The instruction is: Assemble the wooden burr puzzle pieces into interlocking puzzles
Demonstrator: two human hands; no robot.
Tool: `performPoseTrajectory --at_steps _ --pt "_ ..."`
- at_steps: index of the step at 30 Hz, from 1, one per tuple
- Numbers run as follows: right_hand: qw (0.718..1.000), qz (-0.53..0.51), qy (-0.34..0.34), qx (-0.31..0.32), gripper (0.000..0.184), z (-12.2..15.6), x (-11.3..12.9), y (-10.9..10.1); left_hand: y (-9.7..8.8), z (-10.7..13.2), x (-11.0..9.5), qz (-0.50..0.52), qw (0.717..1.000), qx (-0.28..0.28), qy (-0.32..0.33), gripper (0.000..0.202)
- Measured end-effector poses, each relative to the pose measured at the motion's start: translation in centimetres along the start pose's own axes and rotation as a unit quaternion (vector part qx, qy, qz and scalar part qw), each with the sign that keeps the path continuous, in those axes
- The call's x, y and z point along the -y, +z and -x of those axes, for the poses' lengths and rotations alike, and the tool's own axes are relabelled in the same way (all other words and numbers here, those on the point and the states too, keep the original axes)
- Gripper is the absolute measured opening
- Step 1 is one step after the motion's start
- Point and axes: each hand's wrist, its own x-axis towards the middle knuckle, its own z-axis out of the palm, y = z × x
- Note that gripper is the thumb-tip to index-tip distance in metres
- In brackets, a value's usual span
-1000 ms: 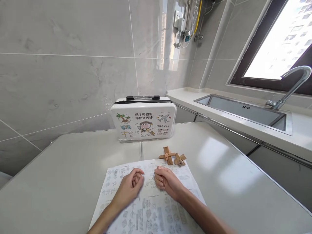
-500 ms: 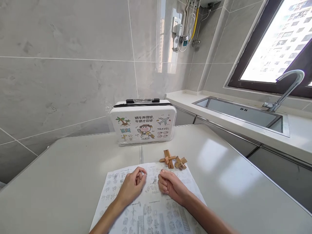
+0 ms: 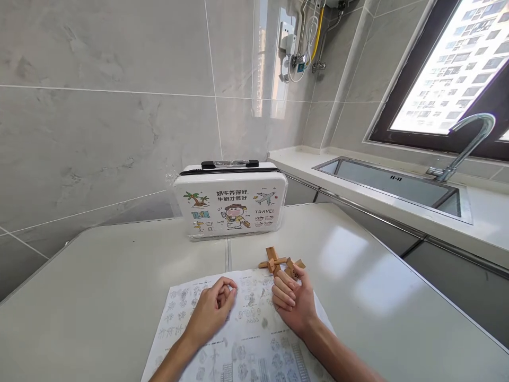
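The printed sheet [image 3: 246, 347] lay nearest on the desk [image 3: 119, 276]. On it rested the left hand [image 3: 210, 310], loosely curled with thumb against fingertips, holding nothing. The right hand [image 3: 295, 300] stood half open, its fingertips at the wooden puzzle pieces [image 3: 273, 261] just past the sheet's far edge. Beyond stood a white case [image 3: 230, 204].
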Motion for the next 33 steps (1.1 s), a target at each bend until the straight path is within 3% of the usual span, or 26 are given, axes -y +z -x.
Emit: performPoseTrajectory --at_steps 10,19,27,30,33 --pt "0.999 -0.048 -0.018 -0.006 0.053 -0.2 0.4 -0.9 0.0 0.2 -0.2 -0.018 1.0 0.015 -0.009 0.031" --pt "0.999 -0.007 -0.038 0.002 0.051 -0.3 0.6 -1.7 0.0 0.3 -0.5 -0.023 1.0 0.005 -0.001 0.028" --pt "0.984 0.151 -0.094 -0.008 0.047 0.4 -0.4 -0.1 0.5 1.0 -0.7 -0.07 0.997 -0.001 0.042 0.024" --pt "0.969 0.226 -0.098 0.031 0.048 1.0 -1.4 0.2 0.6 1.4 -0.9 -0.08 0.996 0.012 0.047 0.025" --pt "0.951 0.294 -0.04 0.091 0.05 1.8 -2.7 0.0 0.6 1.7 -1.4 -0.044 0.998 0.025 0.043 0.027"
